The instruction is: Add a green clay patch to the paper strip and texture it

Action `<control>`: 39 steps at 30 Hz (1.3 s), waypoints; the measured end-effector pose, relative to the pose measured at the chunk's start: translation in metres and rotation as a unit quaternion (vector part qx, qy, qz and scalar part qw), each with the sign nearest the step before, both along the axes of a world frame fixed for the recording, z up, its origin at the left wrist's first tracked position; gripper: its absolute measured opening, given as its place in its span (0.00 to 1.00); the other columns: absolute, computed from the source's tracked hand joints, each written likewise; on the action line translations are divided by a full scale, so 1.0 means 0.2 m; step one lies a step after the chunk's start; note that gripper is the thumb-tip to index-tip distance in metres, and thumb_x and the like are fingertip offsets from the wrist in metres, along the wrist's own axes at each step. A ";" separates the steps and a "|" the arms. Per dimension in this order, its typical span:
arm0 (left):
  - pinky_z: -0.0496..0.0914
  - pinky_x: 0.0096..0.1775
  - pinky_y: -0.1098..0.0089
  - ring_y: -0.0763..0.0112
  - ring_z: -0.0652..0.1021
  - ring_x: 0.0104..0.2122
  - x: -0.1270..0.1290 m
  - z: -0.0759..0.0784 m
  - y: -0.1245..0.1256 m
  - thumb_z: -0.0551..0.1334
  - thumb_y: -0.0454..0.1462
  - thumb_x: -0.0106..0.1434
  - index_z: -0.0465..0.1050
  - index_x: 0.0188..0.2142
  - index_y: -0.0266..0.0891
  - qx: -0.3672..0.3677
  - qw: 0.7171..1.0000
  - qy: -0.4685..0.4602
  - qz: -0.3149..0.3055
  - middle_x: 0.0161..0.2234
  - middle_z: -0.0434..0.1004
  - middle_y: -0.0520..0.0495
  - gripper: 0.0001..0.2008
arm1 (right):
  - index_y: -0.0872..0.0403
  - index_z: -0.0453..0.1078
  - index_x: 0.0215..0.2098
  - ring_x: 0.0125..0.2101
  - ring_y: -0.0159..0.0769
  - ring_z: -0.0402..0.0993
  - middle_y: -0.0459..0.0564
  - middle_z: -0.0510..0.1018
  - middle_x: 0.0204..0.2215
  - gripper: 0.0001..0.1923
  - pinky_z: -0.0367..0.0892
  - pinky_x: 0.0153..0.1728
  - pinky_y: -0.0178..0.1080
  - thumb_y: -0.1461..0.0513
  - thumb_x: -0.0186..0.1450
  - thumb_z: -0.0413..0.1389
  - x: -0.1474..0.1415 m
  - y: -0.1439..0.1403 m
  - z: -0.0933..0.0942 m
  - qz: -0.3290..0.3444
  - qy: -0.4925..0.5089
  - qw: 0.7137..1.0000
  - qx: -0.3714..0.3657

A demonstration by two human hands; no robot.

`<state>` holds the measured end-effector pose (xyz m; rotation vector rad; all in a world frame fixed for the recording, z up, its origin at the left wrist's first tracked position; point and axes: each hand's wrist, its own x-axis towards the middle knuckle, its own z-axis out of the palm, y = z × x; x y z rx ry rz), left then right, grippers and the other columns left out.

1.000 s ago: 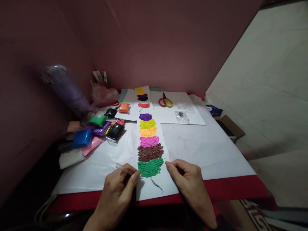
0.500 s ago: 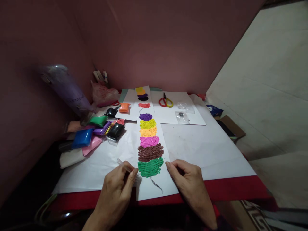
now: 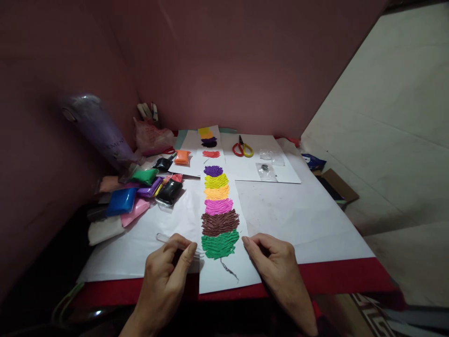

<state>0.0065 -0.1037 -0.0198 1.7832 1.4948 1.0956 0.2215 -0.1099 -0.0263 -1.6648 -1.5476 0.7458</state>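
Forearms (image 3: 149,311) are cut off by the bottom edge of view; a clear tool (image 3: 162,238) is pinched btwn thumb & index of the left hand (image 3: 166,276), other fingers curled in; the tool's mid part is hidden by them, its tip blurred by the paper strip (image 3: 214,281); thumb tip of the right hand (image 3: 277,271) is laid at the strip's right edge, index bent close behind; whether paper is pinched or just pressed can't be told.

Strip is placed btwn both hands, near end over the red cloth (image 3: 343,278), rest on the white cover (image 3: 287,220); its long axis is pointed away from the body, w/ a dark stalk line (image 3: 229,269) nearest, then bands of green, brown, pink, orange, yellow & purple; the tool is held crosswise, rounded end aimed left.

Farther left, clear pkts (image 3: 121,201) are heaped, partly covered by one another; blue, black, green, pink & white stuff is contained; farther on, orange stuff is held in a lone pkt (image 3: 182,157); to the right, a small dark round item (image 3: 264,167) is seen in a clear bag (image 3: 268,175); beyond, scissors (image 3: 242,149) are laid; contents of the pinkish bag (image 3: 153,135) can't be made out.
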 end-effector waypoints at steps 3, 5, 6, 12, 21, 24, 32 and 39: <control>0.68 0.28 0.75 0.73 0.74 0.25 0.01 0.00 0.00 0.58 0.39 0.65 0.72 0.27 0.40 -0.004 1.000 -0.023 -0.006 0.24 0.72 0.52 0.11 | 0.55 0.71 0.21 0.21 0.32 0.64 0.46 0.71 0.18 0.22 0.61 0.23 0.34 0.52 0.67 0.51 0.00 0.00 0.00 -0.002 0.001 1.000 0.001; 0.68 0.29 0.75 0.73 0.74 0.26 0.01 0.00 0.00 0.59 0.40 0.65 0.72 0.27 0.40 -0.013 1.000 -0.028 -0.002 0.25 0.73 0.52 0.10 | 0.55 0.71 0.20 0.20 0.31 0.63 0.46 0.70 0.18 0.22 0.61 0.22 0.34 0.52 0.67 0.51 0.00 0.00 0.00 -0.006 -0.001 1.000 -0.001; 0.68 0.29 0.75 0.73 0.74 0.26 0.01 -0.01 0.00 0.59 0.40 0.65 0.72 0.28 0.40 -0.020 0.999 -0.029 0.003 0.25 0.73 0.53 0.11 | 0.55 0.70 0.20 0.20 0.31 0.63 0.45 0.70 0.17 0.22 0.60 0.22 0.34 0.52 0.67 0.51 0.00 0.00 0.00 -0.006 -0.003 1.000 -0.002; 0.67 0.27 0.75 0.74 0.73 0.24 0.01 -0.01 0.01 0.59 0.41 0.64 0.72 0.27 0.40 -0.037 0.999 -0.035 0.020 0.24 0.71 0.53 0.11 | 0.55 0.70 0.20 0.21 0.32 0.63 0.45 0.70 0.18 0.22 0.60 0.22 0.34 0.52 0.67 0.52 0.00 0.00 -0.01 -0.002 -0.001 1.000 -0.007; 0.68 0.27 0.75 0.72 0.73 0.25 0.02 0.00 0.02 0.59 0.41 0.64 0.73 0.26 0.39 -0.040 0.998 -0.042 0.004 0.25 0.72 0.52 0.12 | 0.55 0.70 0.20 0.20 0.32 0.63 0.45 0.70 0.18 0.22 0.61 0.22 0.33 0.52 0.67 0.52 0.00 0.00 -0.01 -0.002 0.002 1.000 -0.003; 0.68 0.29 0.75 0.73 0.74 0.26 0.02 -0.01 0.02 0.59 0.41 0.64 0.73 0.27 0.40 -0.047 0.998 -0.045 -0.003 0.25 0.72 0.52 0.11 | 0.55 0.70 0.20 0.21 0.32 0.63 0.45 0.70 0.18 0.22 0.61 0.22 0.34 0.52 0.67 0.52 0.00 0.00 -0.01 -0.001 0.007 1.000 -0.003; 0.69 0.30 0.75 0.74 0.75 0.26 0.06 0.00 0.03 0.58 0.39 0.65 0.73 0.27 0.40 -0.040 0.998 -0.043 -0.032 0.25 0.74 0.52 0.11 | 0.54 0.70 0.21 0.21 0.32 0.63 0.45 0.70 0.18 0.21 0.60 0.23 0.34 0.52 0.67 0.52 0.00 0.00 0.00 -0.004 0.001 1.000 -0.010; 0.69 0.29 0.75 0.75 0.75 0.26 0.08 0.00 0.04 0.57 0.38 0.65 0.72 0.27 0.39 -0.032 0.998 -0.036 -0.045 0.25 0.74 0.52 0.11 | 0.54 0.70 0.21 0.21 0.32 0.63 0.45 0.70 0.18 0.21 0.60 0.23 0.34 0.52 0.67 0.52 0.00 0.00 -0.01 -0.004 0.005 1.000 -0.011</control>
